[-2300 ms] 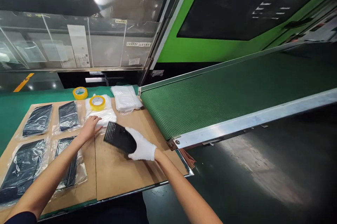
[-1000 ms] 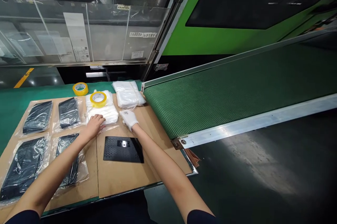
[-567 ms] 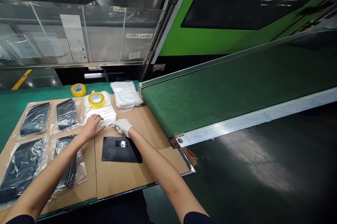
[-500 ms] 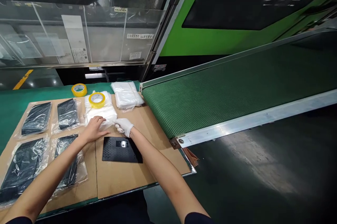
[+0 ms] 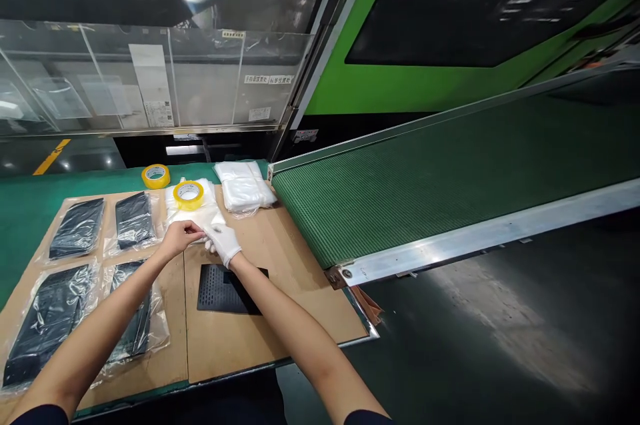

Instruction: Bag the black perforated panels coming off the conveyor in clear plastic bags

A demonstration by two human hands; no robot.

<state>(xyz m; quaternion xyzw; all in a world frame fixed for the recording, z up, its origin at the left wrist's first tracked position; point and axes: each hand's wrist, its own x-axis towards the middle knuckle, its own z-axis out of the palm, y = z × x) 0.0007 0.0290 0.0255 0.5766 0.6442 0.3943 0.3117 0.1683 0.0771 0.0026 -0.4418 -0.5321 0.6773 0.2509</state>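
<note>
My bare left hand (image 5: 181,238) is closed in a pinch at the near edge of a stack of clear plastic bags (image 5: 193,216). Against its fingertips, my right hand (image 5: 223,242) in a white glove is also closed on the edge of a bag; the exact grip is partly hidden. A yellow roll of tape (image 5: 189,194) lies on that stack. Below my right wrist is a flat black perforated panel (image 5: 220,290) on the cardboard, partly covered by my forearm.
Several bagged black panels (image 5: 77,228) lie at left on the cardboard (image 5: 220,352). Behind are another tape roll (image 5: 156,176) and a folded bundle of plastic bags (image 5: 244,186). A green conveyor belt (image 5: 400,192) with metal rails rises to the right, its end bordering the table.
My right hand has moved left to meet my left hand at the bags' edge. The left thumb and fingers, spread before, have come together. The view has shifted slightly.
</note>
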